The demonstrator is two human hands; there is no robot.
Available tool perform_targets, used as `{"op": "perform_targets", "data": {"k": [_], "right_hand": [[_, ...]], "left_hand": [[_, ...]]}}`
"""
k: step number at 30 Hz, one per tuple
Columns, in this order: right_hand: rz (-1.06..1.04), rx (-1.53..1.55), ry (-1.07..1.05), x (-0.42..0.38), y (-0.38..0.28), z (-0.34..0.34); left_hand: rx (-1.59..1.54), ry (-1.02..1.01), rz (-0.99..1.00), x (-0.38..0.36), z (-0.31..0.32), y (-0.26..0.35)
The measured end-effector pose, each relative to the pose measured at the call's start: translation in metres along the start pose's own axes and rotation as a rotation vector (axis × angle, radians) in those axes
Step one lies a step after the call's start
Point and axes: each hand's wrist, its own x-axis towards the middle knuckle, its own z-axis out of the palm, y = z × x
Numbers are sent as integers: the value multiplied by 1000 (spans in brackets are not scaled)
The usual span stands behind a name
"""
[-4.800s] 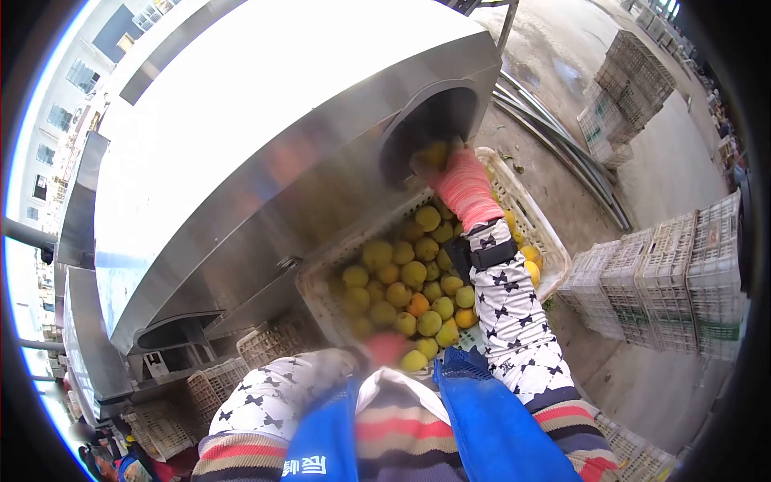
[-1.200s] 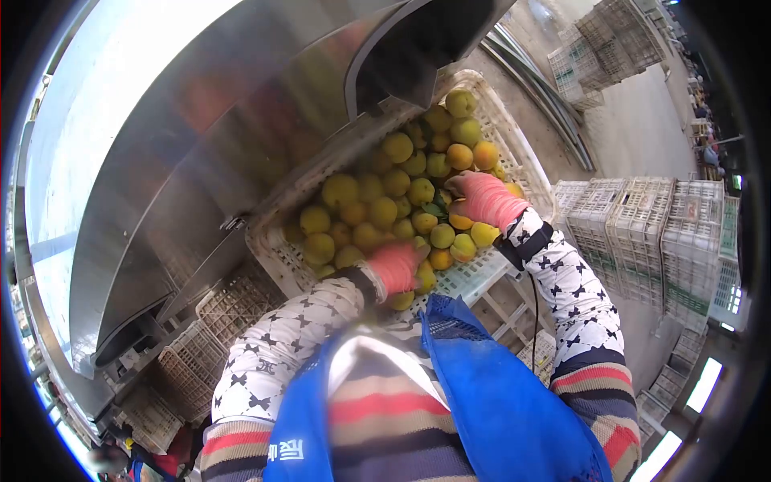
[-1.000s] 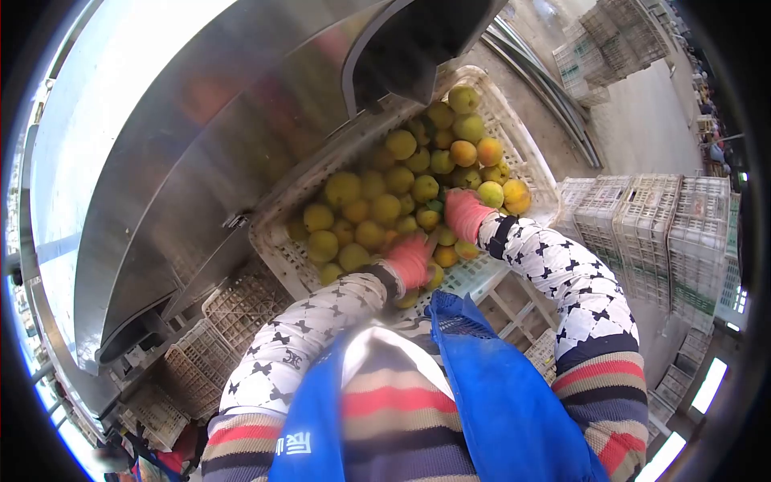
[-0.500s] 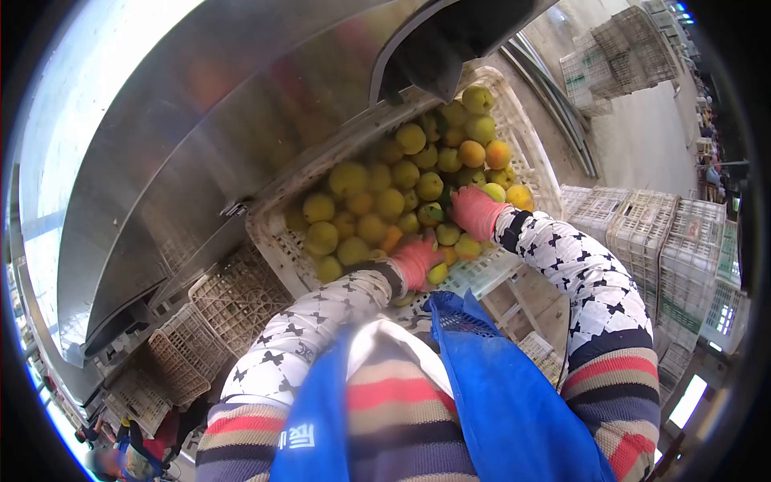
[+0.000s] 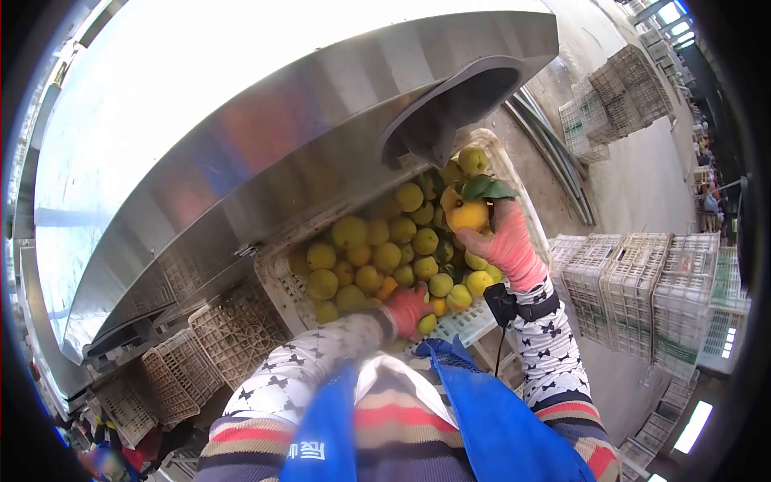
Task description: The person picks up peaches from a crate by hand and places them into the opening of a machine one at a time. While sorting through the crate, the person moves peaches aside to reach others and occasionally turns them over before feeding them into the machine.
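Note:
My right hand [image 5: 512, 247], in a pink glove, grips a yellow-orange citrus-like fruit [image 5: 463, 210] with green leaves [image 5: 490, 188] at its top. It holds the fruit above the right part of a white plastic crate [image 5: 277, 281]. My left hand [image 5: 408, 309], also gloved in pink, is low among the fruit at the crate's near side. Its fingers are partly hidden, so its grip does not show. Round yellow-green fruits [image 5: 350, 231] fill much of the crate.
A curved metal chute or table edge [image 5: 321, 104] with a dark-mouthed spout [image 5: 450, 104] overhangs the crate's far side. Stacked white crates [image 5: 634, 281] stand at right, more crates [image 5: 233, 333] at left. Metal bars [image 5: 554, 153] lie on the floor.
My right hand has risen and moved away from me, now with a leafy fruit in it. My left hand stays low among the fruit. The view has shifted, showing more of the metal surface.

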Motion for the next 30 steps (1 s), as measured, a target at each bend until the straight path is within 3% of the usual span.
{"op": "perform_targets", "data": {"k": [1,2,4,5,6,7,9,11,12,13,14,15,16,17,19,20,22,24,27,29,30], "right_hand": [[-143,-108,129,14,-9,7],[-280,-213,258,28,-19,13],[-397,-751,286,60,-39,24],[-319,-928,264,66,-45,33],[-228,-1100,241,70,-50,41],[-181,-1067,256,72,-55,45],[-93,-992,273,78,-64,54],[38,-881,279,94,-65,68],[121,-815,289,113,-67,73],[26,-776,322,118,-70,71],[-69,-741,351,122,-73,69],[-326,-734,387,112,-75,54],[-413,-542,452,94,-69,51],[-514,-354,503,77,-63,47],[-222,-25,86,28,-60,46],[-169,-66,2,13,-54,47],[-14,-28,-113,-10,-21,57],[-12,215,-78,-26,-37,68],[187,631,-218,-35,-44,61],[297,716,-271,-35,-43,57],[170,544,-185,-28,-39,57]], "left_hand": [[-11,-42,-25,-4,-10,1],[-103,49,-31,-5,-7,-3],[-303,214,-23,-8,4,-13],[-356,253,-40,-12,4,-19],[-708,268,-10,-30,-11,-18],[-1062,273,16,-59,-35,-10],[-1528,434,61,-67,-11,-42],[-1559,623,44,-72,24,-82],[-1668,631,129,-83,6,-77],[-1777,631,216,-94,-12,-72],[-2049,604,451,-109,-47,-52],[-2199,572,602,-116,-63,-45],[-2344,517,758,-122,-77,-38],[-2371,483,809,-124,-83,-37],[-2322,469,923,-124,-86,-36],[-2234,496,998,-120,-91,-34],[-2114,682,936,-112,-101,-24],[-2019,1005,664,-110,-109,-8],[-2267,342,883,-108,-98,-29],[-2213,298,926,-106,-95,-34],[-2180,272,951,-105,-98,-36]]}}
